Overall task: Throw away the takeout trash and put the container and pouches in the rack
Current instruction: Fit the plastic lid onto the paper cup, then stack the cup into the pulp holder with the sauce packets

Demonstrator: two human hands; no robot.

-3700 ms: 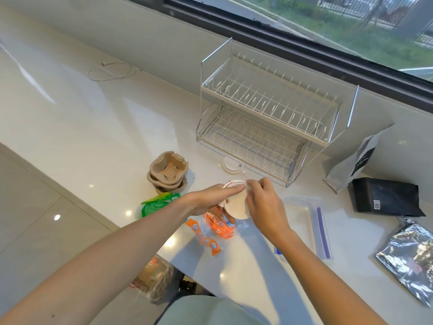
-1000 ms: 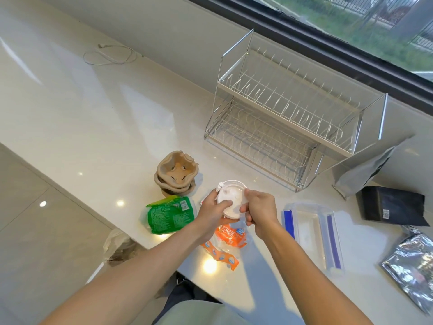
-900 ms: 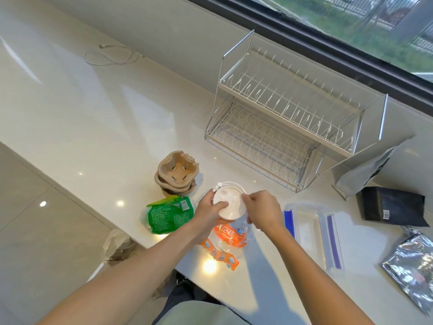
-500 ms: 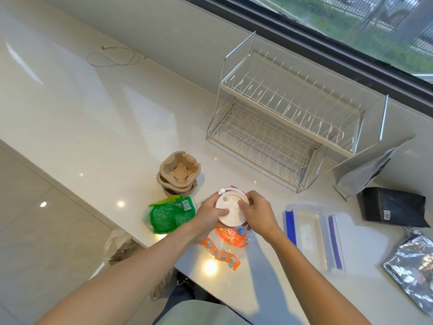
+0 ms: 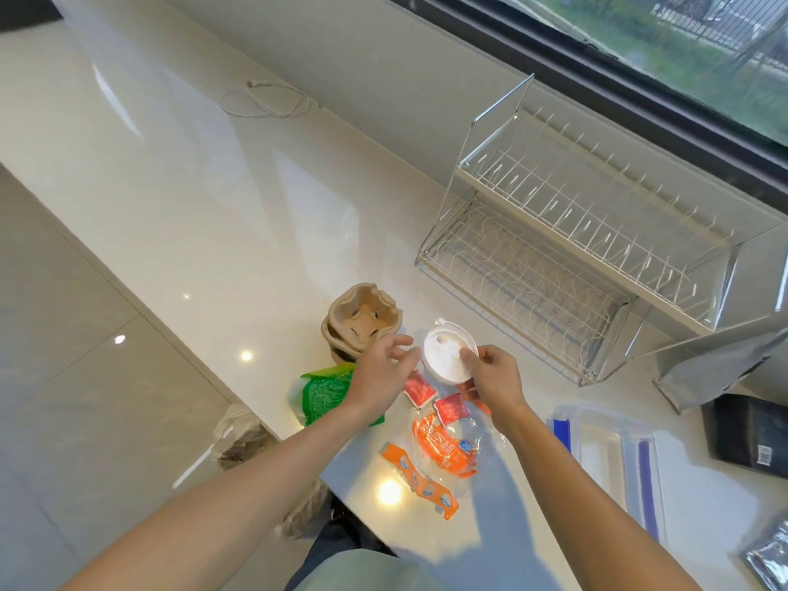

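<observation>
My right hand (image 5: 494, 379) pinches the right rim of a round white cup lid (image 5: 445, 356) held just above the counter. My left hand (image 5: 381, 371) hovers beside the lid's left edge with fingers loosely spread and nothing in it. Under the hands lie two small red sauce packets (image 5: 452, 409), an orange wrapper (image 5: 443, 445) and an orange torn strip (image 5: 420, 482). A green snack bag (image 5: 324, 392) lies by my left wrist. The two-tier wire dish rack (image 5: 575, 245) stands behind, with nothing on it. A clear container with blue clips (image 5: 609, 462) sits to the right.
Stacked brown pulp cup carriers (image 5: 362, 319) sit left of the lid. A grey pouch (image 5: 716, 364), a black pouch (image 5: 746, 437) and a silver pouch (image 5: 767, 556) lie at the right. A trash bag (image 5: 243, 437) hangs below the counter edge. A white cable (image 5: 268, 100) lies at the far back.
My left hand has let go of the lid and drawn slightly left, leaving it in my right hand. Red sauce packets now show beneath the hands.
</observation>
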